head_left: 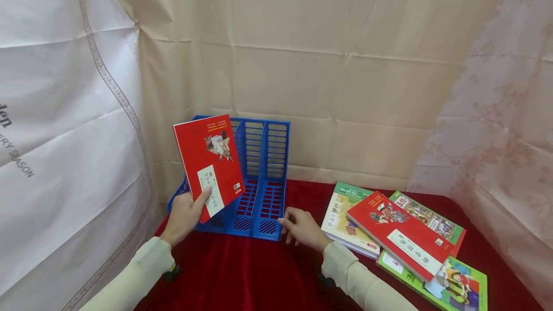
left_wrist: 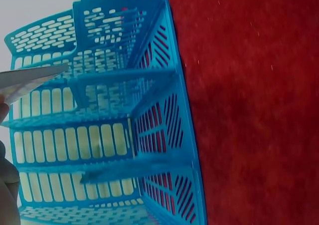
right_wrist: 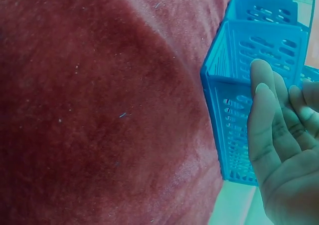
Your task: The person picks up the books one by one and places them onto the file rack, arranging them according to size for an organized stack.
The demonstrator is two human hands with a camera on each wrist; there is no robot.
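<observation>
My left hand (head_left: 185, 212) grips a red book (head_left: 216, 157) by its lower edge, thumb across the white label on the cover. The book is tilted in front of the left part of a blue file rack (head_left: 276, 196) with several upright slots. In the left wrist view, only the edge of the book (left_wrist: 30, 76) and part of my left hand (left_wrist: 7, 180) show. My right hand (head_left: 302, 227) is at the rack's front right corner, its fingers loosely bent and holding nothing. From the right wrist view I cannot tell whether it touches the rack (right_wrist: 232, 125).
On the right of the dark red cloth (head_left: 246, 272) lies an overlapping pile: another red book (head_left: 393, 224), a cream and green book (head_left: 345, 205), a comic-like green book (head_left: 432, 215) and a bright green book (head_left: 471, 277). Beige curtain (head_left: 345, 85) hangs behind the rack.
</observation>
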